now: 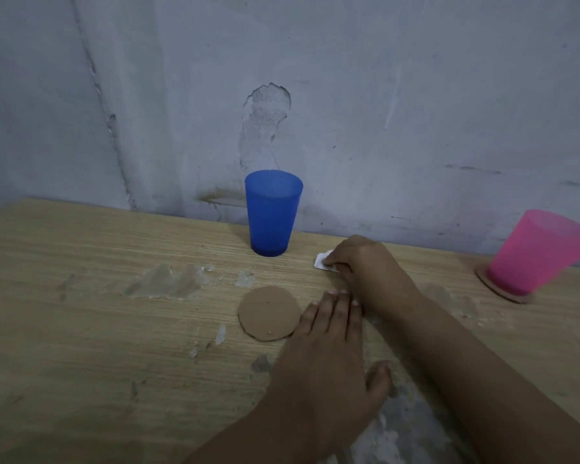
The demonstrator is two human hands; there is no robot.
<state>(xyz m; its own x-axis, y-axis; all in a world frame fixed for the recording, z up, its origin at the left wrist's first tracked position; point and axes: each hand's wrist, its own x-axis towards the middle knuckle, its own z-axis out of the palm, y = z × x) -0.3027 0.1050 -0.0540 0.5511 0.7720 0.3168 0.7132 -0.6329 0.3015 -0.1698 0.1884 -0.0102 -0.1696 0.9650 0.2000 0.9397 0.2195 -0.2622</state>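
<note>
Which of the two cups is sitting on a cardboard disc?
The pink cup at the right edge; the blue cup stands directly on the table.

Blue cup (272, 214), pink cup (539, 252), brown disc (268, 313)

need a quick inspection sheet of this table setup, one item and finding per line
surface: wooden table, veneer worn off in grey patches
job's things: small white piece on the table right of the blue cup; cardboard disc lying flat, bare
clutter: pink cup standing on a second cardboard disc at far right
grippers: right hand pinches the white piece; left hand flat on the table at the bare disc's right edge
cables: nothing seen
surroundings: grey wall with chipped plaster
</note>
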